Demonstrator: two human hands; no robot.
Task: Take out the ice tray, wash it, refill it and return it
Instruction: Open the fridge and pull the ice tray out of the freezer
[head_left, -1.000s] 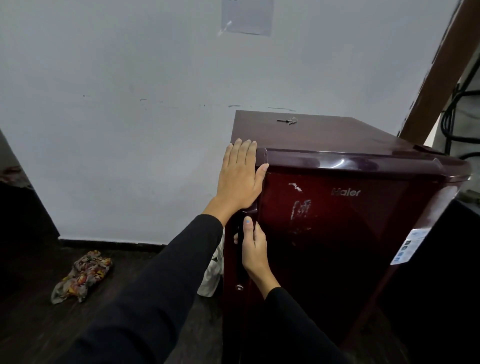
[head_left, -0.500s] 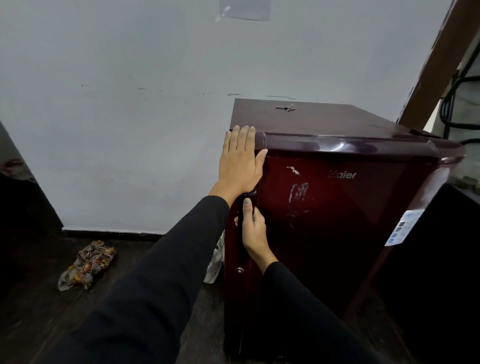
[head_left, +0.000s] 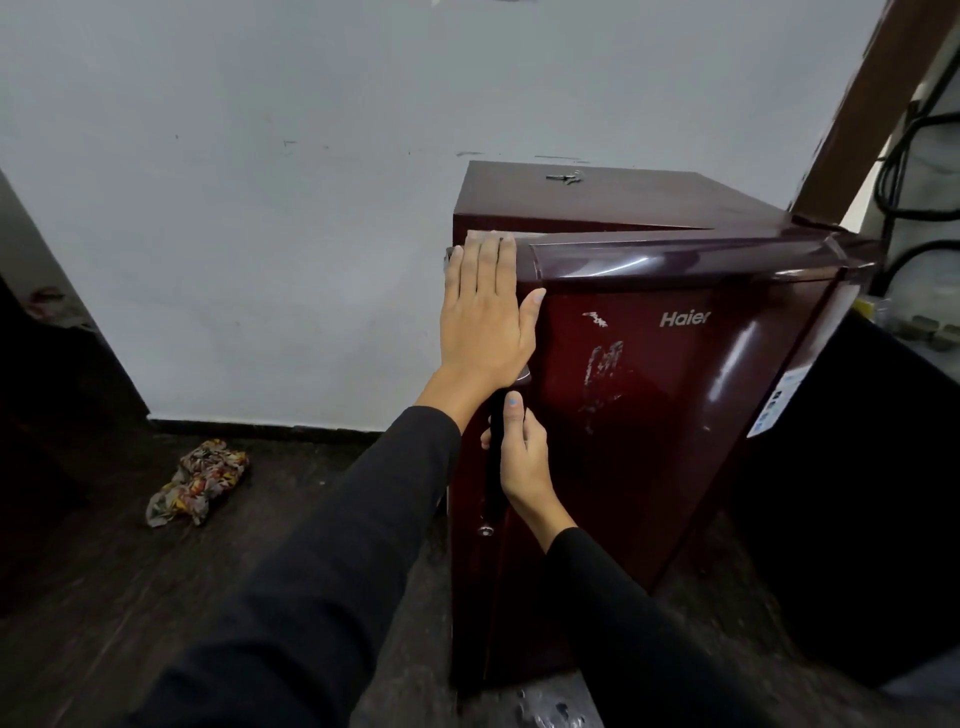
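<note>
Now we press our flat left hand against the Haier fridge door corner; just below, our right hand fingers wrap its dark handle.

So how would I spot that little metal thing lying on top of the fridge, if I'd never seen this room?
Find the dark red fridge standing against the pale wall. Look at its flat top, towards the back edge nearest the wall: a small silvery key lies there. It is the only loose thing on the top, well behind the left hand pressed flat at the door's upper corner.
</note>
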